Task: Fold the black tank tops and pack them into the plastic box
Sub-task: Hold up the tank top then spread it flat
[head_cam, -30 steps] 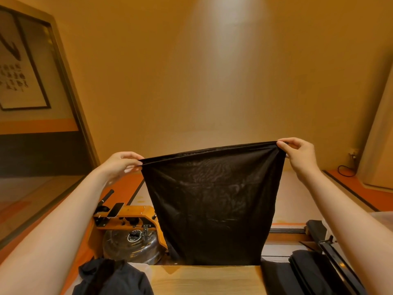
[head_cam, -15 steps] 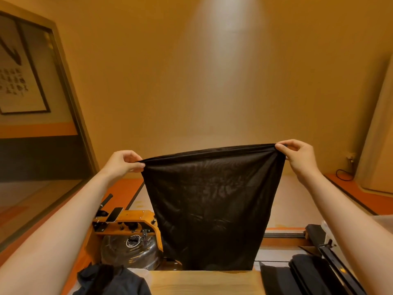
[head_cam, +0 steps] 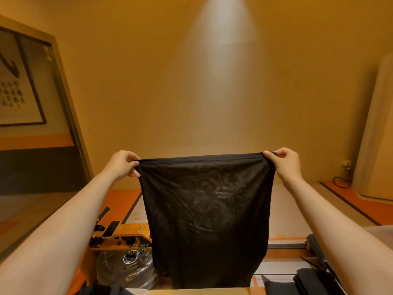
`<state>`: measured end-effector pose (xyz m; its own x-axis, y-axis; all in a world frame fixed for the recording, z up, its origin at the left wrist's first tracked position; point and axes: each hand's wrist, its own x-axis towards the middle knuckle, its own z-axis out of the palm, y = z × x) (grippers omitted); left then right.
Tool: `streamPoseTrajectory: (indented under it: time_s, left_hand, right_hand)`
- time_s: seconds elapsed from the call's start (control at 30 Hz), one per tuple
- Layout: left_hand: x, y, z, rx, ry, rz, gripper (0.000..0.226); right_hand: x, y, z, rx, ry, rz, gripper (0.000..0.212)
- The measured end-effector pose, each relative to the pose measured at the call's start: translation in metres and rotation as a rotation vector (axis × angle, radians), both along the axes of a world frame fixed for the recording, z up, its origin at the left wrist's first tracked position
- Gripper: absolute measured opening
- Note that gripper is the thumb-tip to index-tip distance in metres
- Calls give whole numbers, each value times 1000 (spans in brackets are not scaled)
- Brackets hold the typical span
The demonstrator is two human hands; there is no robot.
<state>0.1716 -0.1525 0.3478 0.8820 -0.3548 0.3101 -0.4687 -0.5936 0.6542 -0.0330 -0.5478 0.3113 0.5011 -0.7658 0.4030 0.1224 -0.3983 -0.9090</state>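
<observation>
Black, thin fabric hung at the middle of the view: the tank top [head_cam: 204, 209] was held up in the air on the far side of the bench [head_cam: 202, 292], stretched between both hands by its top edge, its lower end reaching down to the bench's far edge. The left hand [head_cam: 122, 165] pinched the left corner of that edge between thumb and curled fingers. The right hand [head_cam: 284, 161] pinched the right corner the same way, so the edge ran taut and nearly level. The cloth looked light, soft and slightly sheer, with fine creases across it, so it would probably sag wherever it was unsupported and keep no shape of its own. The corners and the hemmed edge seemed the best places to take hold, since a pinch there would keep it spread flat for laying down. A stack of folded black cloth [head_cam: 308, 282] lay at the near right; the plastic box could not be made out with certainty.
</observation>
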Motion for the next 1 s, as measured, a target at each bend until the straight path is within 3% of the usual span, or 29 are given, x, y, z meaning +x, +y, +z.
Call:
streamPoseTrajectory:
  time_s: [0.2,0.37,0.8,1.0]
  left_hand:
    - [7,6,13,-71,-72,16,15]
    - [7,19,4,-128,-12,-33,14]
    - [0,64,-61,-41,89,-82,18]
    - [-23,71,-65,-105,101,-96,12]
  right_hand:
    - [-2,3,28,59,-51,118,16]
    - [-10,10,22,117,-64,195,7]
    - [-57,69,-70,-62,306,165,35]
    - [-78,79,-76,-140,319,141,11]
